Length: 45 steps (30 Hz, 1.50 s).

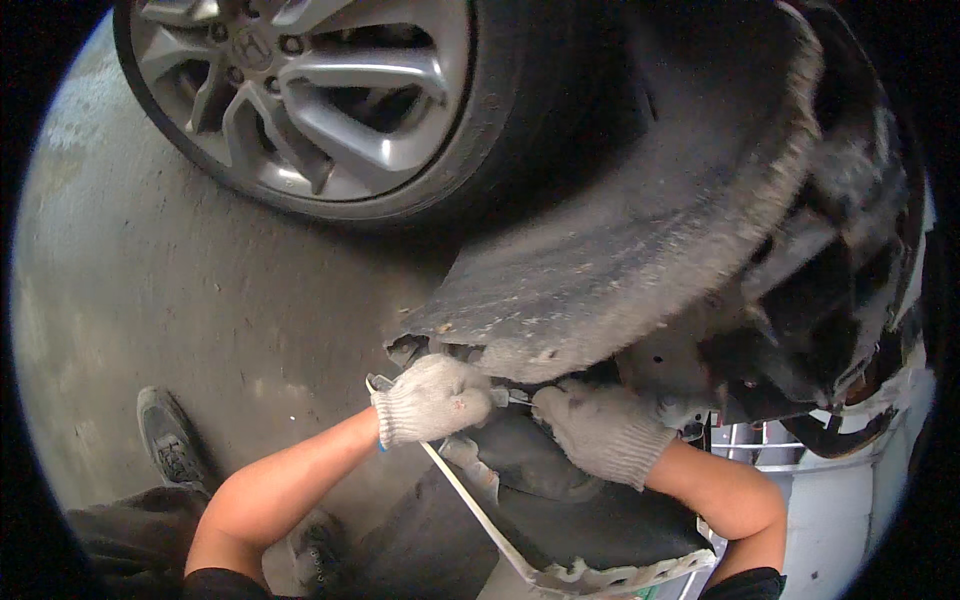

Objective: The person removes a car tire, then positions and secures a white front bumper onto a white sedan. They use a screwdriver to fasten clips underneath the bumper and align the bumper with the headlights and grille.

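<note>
White-knit-gloved left hand [435,398]: grips slim silver metal rod [518,398], centre.
White-knit-gloved right hand [602,428]: hold unclear.
Rod: slipping might jab right fingers.

Left glove [436,400] and right glove [605,425] are showing off-white, smudged. Wheel [350,70] is showing silver, tyre [495,110] black. Liner [620,240] is showing dark grey, edge [803,110] dusty tan. Floor [250,300] is showing grey, paler blotches. Sleeves [225,583] are showing black.
</note>
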Each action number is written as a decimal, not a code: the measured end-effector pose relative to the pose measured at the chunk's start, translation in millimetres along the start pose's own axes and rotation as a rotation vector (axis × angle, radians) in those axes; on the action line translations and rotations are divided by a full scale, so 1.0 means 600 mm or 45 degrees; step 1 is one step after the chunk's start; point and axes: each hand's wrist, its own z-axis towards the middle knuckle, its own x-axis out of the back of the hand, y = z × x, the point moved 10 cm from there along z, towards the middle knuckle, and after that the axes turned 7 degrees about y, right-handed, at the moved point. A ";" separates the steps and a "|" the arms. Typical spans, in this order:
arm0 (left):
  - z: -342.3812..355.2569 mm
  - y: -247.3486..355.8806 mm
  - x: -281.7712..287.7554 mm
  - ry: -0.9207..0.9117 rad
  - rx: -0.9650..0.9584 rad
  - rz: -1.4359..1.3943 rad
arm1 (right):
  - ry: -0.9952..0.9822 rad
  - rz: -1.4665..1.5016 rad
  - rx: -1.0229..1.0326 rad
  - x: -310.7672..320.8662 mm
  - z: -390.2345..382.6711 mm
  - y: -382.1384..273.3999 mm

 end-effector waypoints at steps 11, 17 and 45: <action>0.001 -0.004 0.010 -0.013 0.055 0.203 | -0.078 0.317 -0.075 -0.043 0.017 0.012; 0.007 -0.011 -0.003 -0.015 0.043 0.047 | 0.038 0.193 0.102 -0.070 0.005 0.020; 0.015 0.047 0.006 0.095 -0.232 0.426 | 0.405 0.110 -0.147 -0.025 0.001 0.032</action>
